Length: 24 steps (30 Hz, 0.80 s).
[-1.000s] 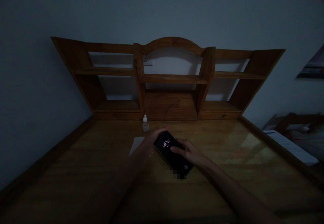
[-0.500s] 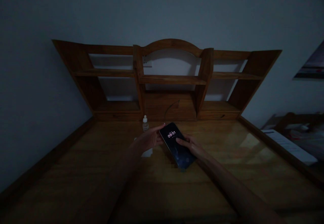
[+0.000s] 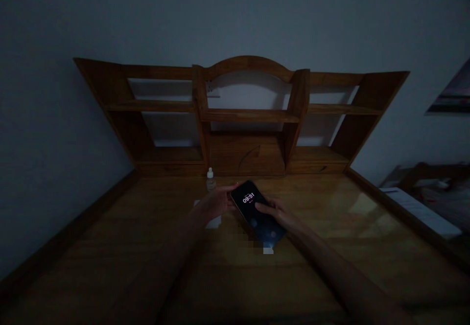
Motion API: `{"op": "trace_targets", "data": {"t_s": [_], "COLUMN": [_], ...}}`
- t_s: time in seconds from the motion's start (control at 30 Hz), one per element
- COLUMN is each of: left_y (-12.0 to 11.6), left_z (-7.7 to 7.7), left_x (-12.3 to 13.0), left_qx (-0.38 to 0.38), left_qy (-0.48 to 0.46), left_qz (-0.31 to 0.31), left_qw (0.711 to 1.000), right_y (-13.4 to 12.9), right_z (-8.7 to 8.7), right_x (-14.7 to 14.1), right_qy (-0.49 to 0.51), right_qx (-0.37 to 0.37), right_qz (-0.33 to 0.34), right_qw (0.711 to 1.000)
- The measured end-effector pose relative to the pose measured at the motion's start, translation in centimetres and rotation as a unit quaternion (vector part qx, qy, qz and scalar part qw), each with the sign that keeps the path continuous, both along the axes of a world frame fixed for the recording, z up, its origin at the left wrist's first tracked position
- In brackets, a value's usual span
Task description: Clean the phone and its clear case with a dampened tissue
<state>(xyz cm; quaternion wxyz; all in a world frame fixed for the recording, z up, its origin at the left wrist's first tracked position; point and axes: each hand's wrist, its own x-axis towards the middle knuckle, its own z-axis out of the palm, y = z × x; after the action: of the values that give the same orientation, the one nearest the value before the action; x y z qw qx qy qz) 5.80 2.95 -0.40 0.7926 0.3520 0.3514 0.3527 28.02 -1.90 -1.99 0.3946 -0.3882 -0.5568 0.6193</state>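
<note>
**Phone [image 3: 258, 213] gripped in both hands**

From here I have my left hand [image 3: 216, 202] clasping the phone's left edge, and my right hand [image 3: 277, 216] closed on its lower right, one finger across the screen. The phone lies tilted over the desk [image 3: 330, 227], screen up, showing 09:51; I cannot tell if it touches the wood. A small bottle [image 3: 210, 180] stands just beyond my left hand, with a white paper [image 3: 213, 222] beneath it, and the shelf unit [image 3: 249, 115] rises behind.

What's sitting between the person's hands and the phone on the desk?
Nothing visible: the left hand meets the edge of the smartphone, and the right hand rests its fingers directly on the screen.
</note>
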Motion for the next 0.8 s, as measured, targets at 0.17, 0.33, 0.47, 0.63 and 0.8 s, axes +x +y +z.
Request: {"op": "trace_targets", "data": {"t_s": [0.17,0.33,0.47,0.63,0.8], "left_y": [-0.2,-0.3,-0.5,-0.9,-1.0], "left_z": [0.5,0.4,0.0,-0.1,0.0], "left_x": [0.5,1.7,2.5,3.0,2.8], "left_qx": [-0.011,0.014,0.034,0.048,0.025], "left_qy": [-0.030,-0.063,-0.041,-0.039,-0.033], "left_qz": [0.016,0.040,0.066,0.097,0.105], "left_qw": [0.999,0.997,0.996,0.993,0.994], "right_y": [0.2,0.3,0.5,0.6,0.5], "right_z": [-0.2,-0.3,-0.3,-0.7,-1.0], "right_x": [0.0,-0.3,-0.6,-0.6,-0.7], "right_qy": [0.042,0.105,0.108,0.075,0.055], "right_qx": [-0.044,-0.056,-0.043,-0.016,0.002], "right_qz": [-0.020,-0.066,-0.083,-0.103,-0.102], "right_qw": [0.998,0.991,0.990,0.992,0.993]}}
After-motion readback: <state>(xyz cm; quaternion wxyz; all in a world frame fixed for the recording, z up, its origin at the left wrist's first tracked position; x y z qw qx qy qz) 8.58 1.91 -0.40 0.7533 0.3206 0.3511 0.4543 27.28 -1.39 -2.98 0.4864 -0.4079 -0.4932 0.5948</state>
